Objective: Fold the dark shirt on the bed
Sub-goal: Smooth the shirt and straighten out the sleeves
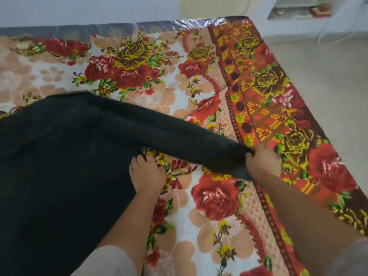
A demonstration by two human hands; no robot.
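Observation:
The dark shirt [65, 166] lies spread over the left half of the bed [219, 206], which is covered by a floral blanket. One long sleeve runs out to the right. My right hand [262, 162] grips the sleeve's cuff end near the blanket's red border. My left hand [147, 172] pinches the shirt's edge where the sleeve joins the body, fingers curled into the cloth. The sleeve is stretched between both hands, slightly lifted off the blanket.
The bed's right edge [328, 156] drops to a pale floor [328, 76]. A light wall runs behind the bed's far edge. A blurred object [298, 8] sits at the top right by the wall.

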